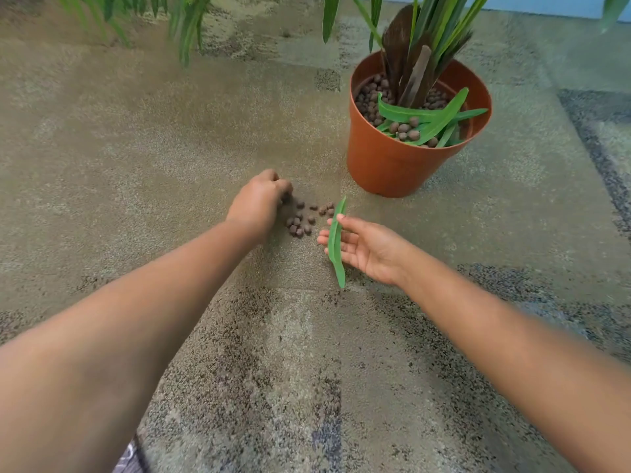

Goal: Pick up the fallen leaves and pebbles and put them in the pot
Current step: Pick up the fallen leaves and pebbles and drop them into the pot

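A terracotta-coloured plastic pot (386,165) stands on the carpet at the upper right, holding a palm-like plant, brown pebbles and several loose green leaves. Several brown pebbles (304,221) lie scattered on the carpet in front of the pot. My left hand (259,203) rests at the left edge of this cluster, fingers curled down onto pebbles there. My right hand (362,245) hovers palm-up just right of the pebbles, with a long green leaf (336,242) lying across its spread fingers, thumb tip at the leaf's upper part.
Beige and grey patterned carpet (290,353) covers the floor. Green fronds (187,25) of another plant hang in at the top left. A darker carpet band (601,138) runs along the right side.
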Available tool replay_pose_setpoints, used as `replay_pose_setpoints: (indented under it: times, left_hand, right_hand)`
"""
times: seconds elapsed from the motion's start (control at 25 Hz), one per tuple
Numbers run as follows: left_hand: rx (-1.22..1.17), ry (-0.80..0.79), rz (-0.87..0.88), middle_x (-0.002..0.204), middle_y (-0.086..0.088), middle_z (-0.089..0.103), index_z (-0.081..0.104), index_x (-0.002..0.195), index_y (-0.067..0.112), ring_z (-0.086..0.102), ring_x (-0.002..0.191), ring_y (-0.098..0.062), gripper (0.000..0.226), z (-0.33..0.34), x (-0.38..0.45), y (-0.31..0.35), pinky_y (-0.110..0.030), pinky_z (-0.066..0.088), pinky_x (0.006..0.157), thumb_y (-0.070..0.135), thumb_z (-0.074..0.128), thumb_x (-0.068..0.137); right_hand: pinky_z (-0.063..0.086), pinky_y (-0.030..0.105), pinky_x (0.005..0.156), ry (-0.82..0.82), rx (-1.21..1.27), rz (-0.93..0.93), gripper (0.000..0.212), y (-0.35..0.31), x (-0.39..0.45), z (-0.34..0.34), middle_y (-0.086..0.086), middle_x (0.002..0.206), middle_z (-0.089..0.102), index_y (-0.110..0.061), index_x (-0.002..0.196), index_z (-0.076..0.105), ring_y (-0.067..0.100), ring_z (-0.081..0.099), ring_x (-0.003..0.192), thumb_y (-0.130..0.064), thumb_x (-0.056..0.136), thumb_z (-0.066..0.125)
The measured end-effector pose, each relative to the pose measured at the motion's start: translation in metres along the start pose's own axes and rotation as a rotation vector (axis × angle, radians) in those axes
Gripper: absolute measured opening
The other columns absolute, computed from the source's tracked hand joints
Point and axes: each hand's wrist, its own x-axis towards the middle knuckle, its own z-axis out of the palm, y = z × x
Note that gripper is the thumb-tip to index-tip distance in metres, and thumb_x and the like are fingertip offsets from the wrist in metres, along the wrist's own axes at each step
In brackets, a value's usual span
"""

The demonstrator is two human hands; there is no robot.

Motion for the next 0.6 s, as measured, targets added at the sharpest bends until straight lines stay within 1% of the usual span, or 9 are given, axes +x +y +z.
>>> replay_pose_setpoints:
  times: [0.08, 0.12, 0.24, 0.32, 0.4, 0.44, 0.52, 0.56, 0.6]
  left_hand:
    - [-0.13, 0.04, -0.095, 0.108, -0.009, 0.055, 0.063, 0.105, 0.01, 0.048, 0.083, -0.015, 0.02, -0.003, -0.006, 0.003, -0.026, 0.038, 0.067, 0.013, 0.052, 0.089]
    - [-0.177, 0.057, -0.114, 0.11, -0.009, 0.055, 0.063, 0.106, 0.01, 0.047, 0.083, -0.012, 0.02, -0.004, -0.01, 0.008, -0.024, 0.038, 0.069, 0.01, 0.052, 0.09]
    - [-0.278, 0.055, -0.053, 0.113, -0.006, 0.057, 0.064, 0.109, 0.013, 0.053, 0.089, -0.014, 0.024, -0.004, -0.026, 0.033, -0.023, 0.045, 0.077, 0.006, 0.054, 0.088]
    - [-0.346, 0.055, 0.008, 0.11, -0.005, 0.057, 0.064, 0.11, 0.013, 0.057, 0.092, -0.017, 0.026, -0.003, -0.037, 0.056, -0.026, 0.049, 0.081, 0.006, 0.056, 0.087]
    - [-0.395, 0.06, 0.054, 0.107, -0.004, 0.057, 0.065, 0.11, 0.014, 0.056, 0.089, -0.015, 0.028, 0.002, -0.044, 0.077, -0.024, 0.048, 0.078, 0.004, 0.057, 0.085]
    - [-0.411, 0.045, 0.057, 0.106, -0.003, 0.057, 0.065, 0.111, 0.015, 0.054, 0.088, -0.013, 0.029, 0.005, -0.046, 0.086, -0.022, 0.045, 0.078, 0.005, 0.057, 0.084]
    - [-0.449, -0.002, 0.033, 0.108, -0.001, 0.057, 0.064, 0.115, 0.018, 0.052, 0.09, -0.011, 0.033, 0.009, -0.049, 0.099, -0.02, 0.041, 0.081, 0.008, 0.059, 0.084]
    - [-0.477, -0.012, 0.021, 0.109, 0.0, 0.057, 0.063, 0.117, 0.019, 0.052, 0.092, -0.011, 0.034, 0.01, -0.051, 0.102, -0.02, 0.041, 0.083, 0.012, 0.06, 0.084]
    - [-0.507, 0.0, 0.01, 0.109, 0.001, 0.056, 0.062, 0.117, 0.02, 0.052, 0.093, -0.01, 0.033, 0.01, -0.052, 0.104, -0.021, 0.042, 0.084, 0.016, 0.061, 0.084]
  right_hand:
    - [0.059, 0.028, 0.06, -0.002, 0.061, -0.002, 0.02, 0.002, -0.003, 0.0, 0.016, 0.086, 0.07, 0.0, 0.105, 0.057, 0.02, 0.072, 0.072, -0.015, 0.095, 0.048]
    - [0.059, 0.029, 0.061, 0.002, 0.09, -0.008, 0.022, 0.002, -0.005, -0.001, 0.017, 0.089, 0.068, 0.0, 0.106, 0.056, 0.021, 0.072, 0.073, -0.016, 0.096, 0.046]
    - [0.059, 0.034, 0.072, 0.031, 0.118, -0.008, 0.033, 0.002, -0.008, -0.002, 0.017, 0.101, 0.066, -0.001, 0.116, 0.054, 0.024, 0.068, 0.087, -0.027, 0.097, 0.043]
    - [0.056, 0.038, 0.08, 0.03, 0.112, 0.003, 0.039, 0.003, -0.01, -0.001, 0.013, 0.107, 0.065, -0.006, 0.118, 0.054, 0.025, 0.065, 0.095, -0.036, 0.097, 0.04]
    - [0.053, 0.037, 0.083, 0.025, 0.148, 0.001, 0.041, 0.004, -0.012, 0.0, 0.011, 0.102, 0.066, -0.009, 0.118, 0.055, 0.023, 0.063, 0.093, -0.039, 0.098, 0.037]
    - [0.054, 0.034, 0.079, 0.038, 0.184, -0.004, 0.04, 0.005, -0.012, 0.0, 0.009, 0.095, 0.066, -0.009, 0.116, 0.056, 0.02, 0.063, 0.086, -0.038, 0.098, 0.036]
    - [0.055, 0.026, 0.063, 0.074, 0.269, -0.011, 0.035, 0.008, -0.014, 0.0, 0.006, 0.078, 0.064, -0.01, 0.109, 0.056, 0.013, 0.061, 0.065, -0.034, 0.1, 0.032]
    - [0.054, 0.023, 0.054, 0.087, 0.306, -0.013, 0.033, 0.009, -0.015, -0.002, 0.004, 0.072, 0.064, -0.011, 0.105, 0.056, 0.01, 0.06, 0.056, -0.031, 0.101, 0.03]
    - [0.054, 0.022, 0.05, 0.092, 0.337, -0.015, 0.032, 0.01, -0.016, -0.003, 0.004, 0.071, 0.065, -0.012, 0.101, 0.056, 0.009, 0.061, 0.053, -0.029, 0.101, 0.03]
